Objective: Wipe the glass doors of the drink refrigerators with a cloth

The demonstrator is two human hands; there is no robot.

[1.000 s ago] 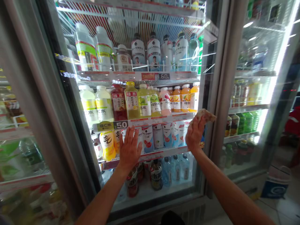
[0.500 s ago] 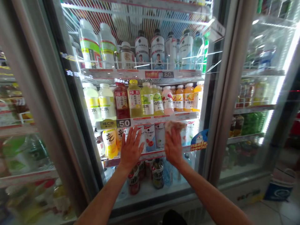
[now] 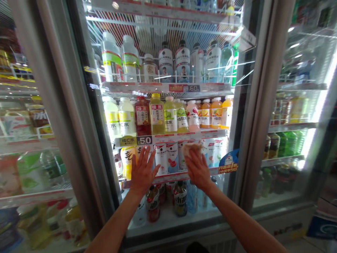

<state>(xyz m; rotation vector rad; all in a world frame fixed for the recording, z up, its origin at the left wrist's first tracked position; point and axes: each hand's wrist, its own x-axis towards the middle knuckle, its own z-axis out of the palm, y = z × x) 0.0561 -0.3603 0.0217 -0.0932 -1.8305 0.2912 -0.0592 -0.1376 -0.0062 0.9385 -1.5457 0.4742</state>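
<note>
My left hand is spread flat against the glass door of a drinks cooler, holding nothing. It covers part of the lower-shelf drinks, just right of a yellow bottle. A pale pinkish cloth lies under the fingers of my right hand, which presses it to the glass. Behind the cloth are white-labelled drinks, partly hidden, below the shelf price strip. Above both hands, a row of coloured bottles stands behind the glass.
Metal door frames rise at the left and right, with neighbouring coolers of drinks beyond. A round-topped blue sticker is right of my right hand. Dark-capped bottles stand on the cooler's bottom. A blue-and-white container is at the lower right.
My right hand and the cloth have moved left and slightly down across the glass. My left hand has also shifted left relative to the drinks. The whole view has shifted a little.
</note>
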